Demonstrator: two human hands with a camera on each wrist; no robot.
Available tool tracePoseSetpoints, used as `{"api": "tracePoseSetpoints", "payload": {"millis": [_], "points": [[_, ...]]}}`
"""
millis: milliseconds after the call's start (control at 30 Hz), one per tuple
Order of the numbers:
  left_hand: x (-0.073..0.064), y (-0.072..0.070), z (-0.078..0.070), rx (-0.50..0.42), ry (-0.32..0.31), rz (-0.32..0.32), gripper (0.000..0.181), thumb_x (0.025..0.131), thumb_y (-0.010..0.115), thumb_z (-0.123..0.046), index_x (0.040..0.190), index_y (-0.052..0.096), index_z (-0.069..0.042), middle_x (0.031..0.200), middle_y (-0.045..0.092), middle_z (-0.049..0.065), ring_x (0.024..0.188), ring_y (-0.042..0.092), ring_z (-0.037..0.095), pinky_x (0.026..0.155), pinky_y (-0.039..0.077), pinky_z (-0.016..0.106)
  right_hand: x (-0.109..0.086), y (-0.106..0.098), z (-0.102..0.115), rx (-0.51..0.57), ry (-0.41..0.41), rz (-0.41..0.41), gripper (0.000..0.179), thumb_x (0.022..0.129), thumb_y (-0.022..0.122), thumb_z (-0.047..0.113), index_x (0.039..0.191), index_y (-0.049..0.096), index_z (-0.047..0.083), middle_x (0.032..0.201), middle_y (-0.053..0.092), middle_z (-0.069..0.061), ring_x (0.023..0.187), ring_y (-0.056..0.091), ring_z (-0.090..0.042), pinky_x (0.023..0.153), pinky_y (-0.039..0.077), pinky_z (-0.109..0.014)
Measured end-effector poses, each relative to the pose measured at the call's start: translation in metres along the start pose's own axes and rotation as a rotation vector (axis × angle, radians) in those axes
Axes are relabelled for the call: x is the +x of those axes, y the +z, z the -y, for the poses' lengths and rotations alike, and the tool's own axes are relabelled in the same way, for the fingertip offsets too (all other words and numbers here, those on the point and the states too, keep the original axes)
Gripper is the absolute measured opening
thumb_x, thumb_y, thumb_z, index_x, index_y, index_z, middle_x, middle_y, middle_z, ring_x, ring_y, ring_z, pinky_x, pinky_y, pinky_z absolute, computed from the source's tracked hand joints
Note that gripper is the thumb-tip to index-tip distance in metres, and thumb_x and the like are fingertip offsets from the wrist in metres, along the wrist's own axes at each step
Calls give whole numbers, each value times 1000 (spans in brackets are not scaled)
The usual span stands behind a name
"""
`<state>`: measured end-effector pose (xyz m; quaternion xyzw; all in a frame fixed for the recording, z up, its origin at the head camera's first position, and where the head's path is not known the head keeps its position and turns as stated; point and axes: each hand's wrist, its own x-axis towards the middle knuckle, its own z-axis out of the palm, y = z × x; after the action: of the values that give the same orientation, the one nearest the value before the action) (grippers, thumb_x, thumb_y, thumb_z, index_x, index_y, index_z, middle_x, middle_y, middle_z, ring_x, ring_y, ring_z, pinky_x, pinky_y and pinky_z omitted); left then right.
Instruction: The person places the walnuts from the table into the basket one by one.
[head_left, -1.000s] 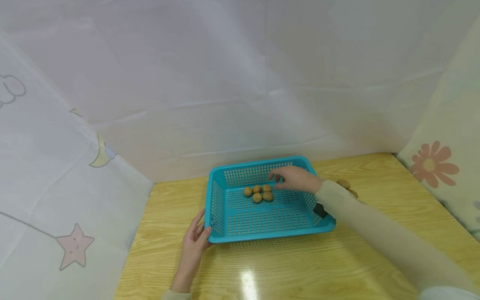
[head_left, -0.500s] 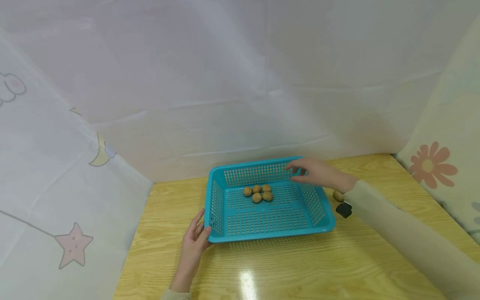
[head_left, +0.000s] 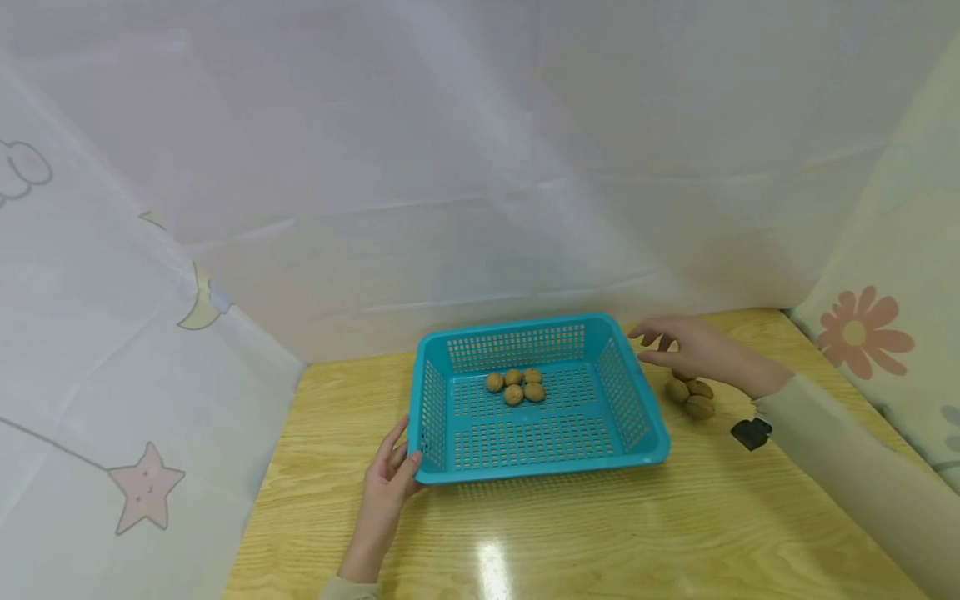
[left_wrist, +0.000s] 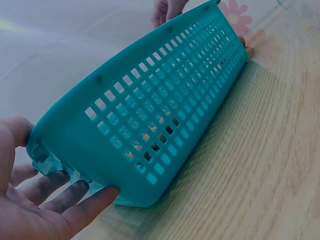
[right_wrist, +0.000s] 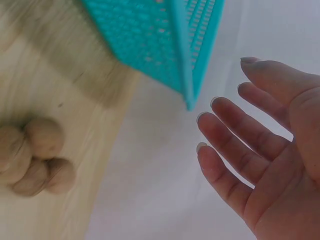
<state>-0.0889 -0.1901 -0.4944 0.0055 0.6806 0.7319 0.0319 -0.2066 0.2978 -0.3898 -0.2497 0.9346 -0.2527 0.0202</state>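
A blue plastic basket (head_left: 540,471) with slotted walls sits on the wooden table, several walnuts (head_left: 513,393) grouped on its floor. At its near left corner my left hand (head_left: 386,487) grips the basket, thumb at the rim and fingers against the outer wall; the left wrist view shows these fingers (left_wrist: 90,207) close up. Just beyond the basket's right side, my right hand (head_left: 701,350) is in the air with nothing in it. The right wrist view shows its fingers (right_wrist: 240,130) spread and slightly bent. Several more walnuts (head_left: 692,398) lie below it on the table, partly covered by the hand.
The pale wooden table (head_left: 570,542) ends at a white cloth backdrop (head_left: 480,208) behind the basket. Printed cloth also hangs on the left and right. A black wrist device (head_left: 752,433) shows beside the right sleeve (head_left: 840,454).
My right hand has moved right, from above the inside of the basket to above the walnuts on the table, uncovering the basket's right wall. The left hand and the basket stay put.
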Motion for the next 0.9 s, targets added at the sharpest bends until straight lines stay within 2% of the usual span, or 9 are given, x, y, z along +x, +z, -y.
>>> {"api": "tracePoseSetpoints", "payload": {"millis": [267,433,533,900], "points": [[0,0,-2,1,-12,3,63,107,58,-14,164,31,-13,153,49,29,125,63,42,90,62,39,-23,-1,-31,19,69,26,35,101,72,21,131,67,3,112,72,-7,93,67,-19,75,57,-38],[0,0,-3,-1,-9,7,63,107,58,-14,164,31,-13,153,49,28,125,62,43,90,62,40,-32,2,-52,-8,79,22,34,99,73,14,130,66,1,112,72,-12,93,68,-24,76,58,-43],[0,0,-3,0,-3,10,63,108,58,-14,164,31,-13,152,49,29,124,62,43,89,62,39,-36,7,-65,-28,88,9,33,98,73,12,129,66,0,110,72,-14,91,68,-26,75,58,-45],[0,0,-1,8,0,14,63,108,57,-14,164,30,-12,152,49,29,123,65,39,89,62,39,-38,27,-103,-43,184,21,40,102,70,23,130,65,-4,109,71,-20,91,69,-33,74,59,-52]]}}
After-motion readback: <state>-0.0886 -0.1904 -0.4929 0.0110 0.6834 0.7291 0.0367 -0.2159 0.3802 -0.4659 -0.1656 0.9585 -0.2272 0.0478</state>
